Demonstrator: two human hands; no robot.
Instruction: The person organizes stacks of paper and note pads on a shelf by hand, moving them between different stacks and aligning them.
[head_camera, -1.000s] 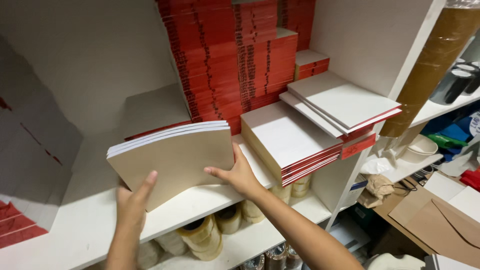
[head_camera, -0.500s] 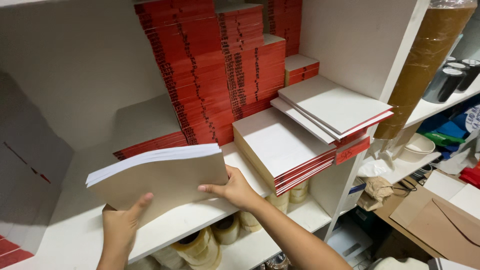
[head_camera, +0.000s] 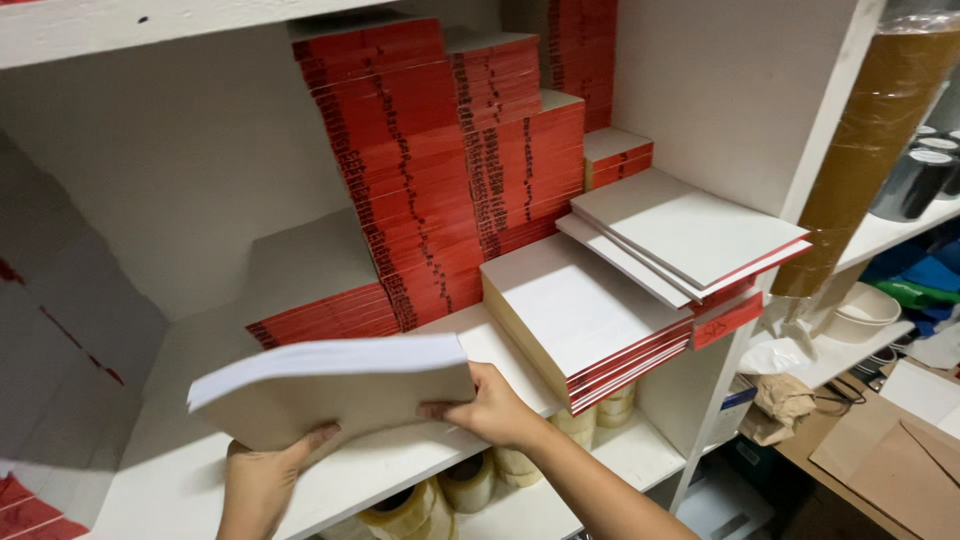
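A stack of thin booklets (head_camera: 330, 395), pale beige covers with white page edges, is held level just above the front edge of the white shelf (head_camera: 140, 470), caught between both hands. The left hand (head_camera: 265, 480) comes up from below at the stack's near left corner, palm under it and fingers (head_camera: 315, 437) curled up against the cover, closed on the stack. The right hand (head_camera: 490, 408) grips the right edge, thumb along the cover and fingers wrapped behind, forearm slanting down to the lower right. Under the shelf, rolls of tan packing tape (head_camera: 405, 500) lie on the next board down. Behind the held booklets, a short pile of red-spined books (head_camera: 325, 315) rests on the shelf, and to the right sits a block of white-topped books (head_camera: 585, 315) with a smaller slanted pile (head_camera: 690, 235) lapping over it. Further back, tall red stacks (head_camera: 440, 160) rise against the rear wall. At far right stands what looks like a wrapped brown roll (head_camera: 860, 150).
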